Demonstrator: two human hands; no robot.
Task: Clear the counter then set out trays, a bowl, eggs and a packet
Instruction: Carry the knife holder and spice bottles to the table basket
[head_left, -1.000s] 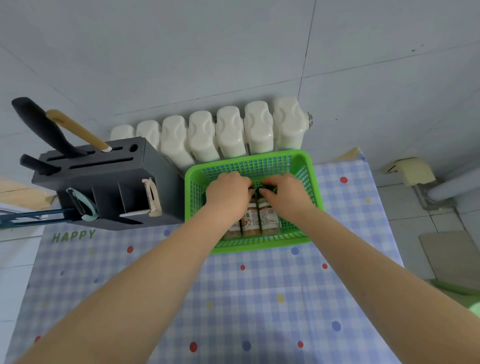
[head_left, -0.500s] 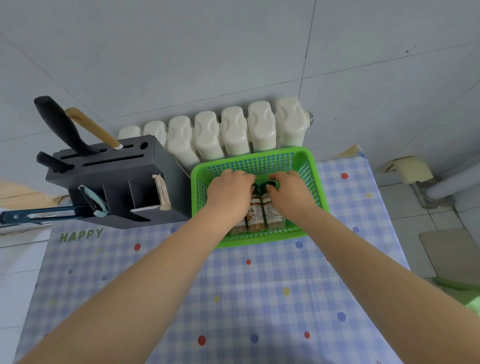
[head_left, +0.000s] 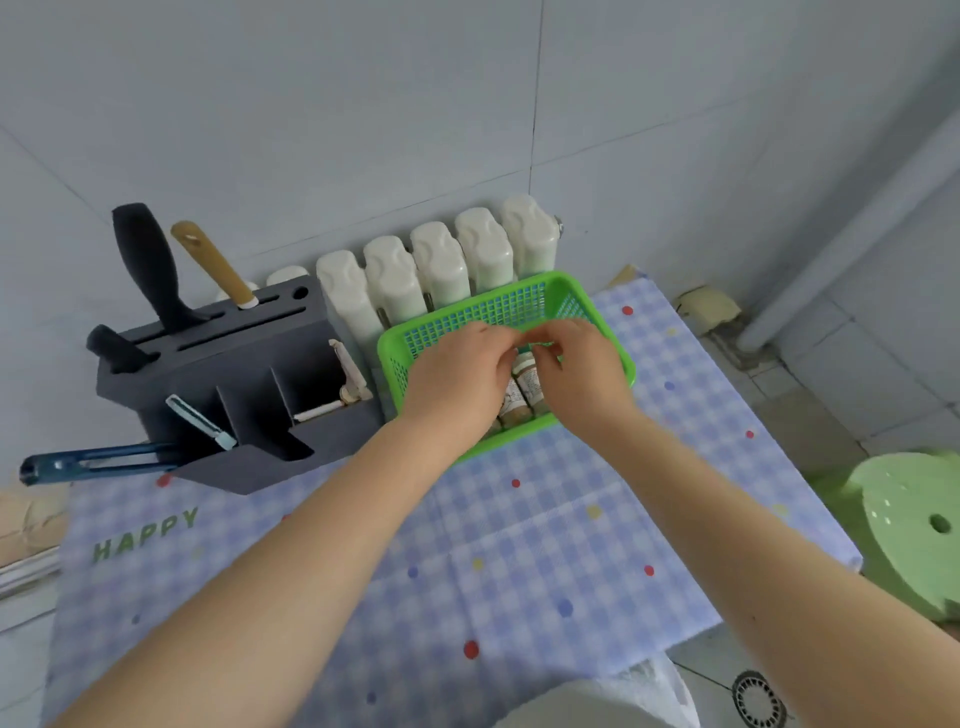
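A green plastic basket (head_left: 597, 317) stands on the checked cloth (head_left: 519, 571) at the back of the counter, against the wall. Several brown spice jars (head_left: 527, 382) lie side by side in it. My left hand (head_left: 457, 379) and my right hand (head_left: 582, 374) are both inside the basket. Their fingers curl over the far ends of the jars and almost meet there. The fingertips are blurred, and the hands hide most of the jars.
A dark grey knife block (head_left: 228, 374) with knives, a peeler and blue tongs (head_left: 93, 462) stands left of the basket. White radiator ribs (head_left: 441, 265) run along the wall behind. At the right are a green stool (head_left: 914, 525) and a floor drain (head_left: 758, 701).
My view has swung to the right and tilted, so the stool and drain now show. Both hands stay in the basket, with their fingertips drawn closer together over the jar tops.
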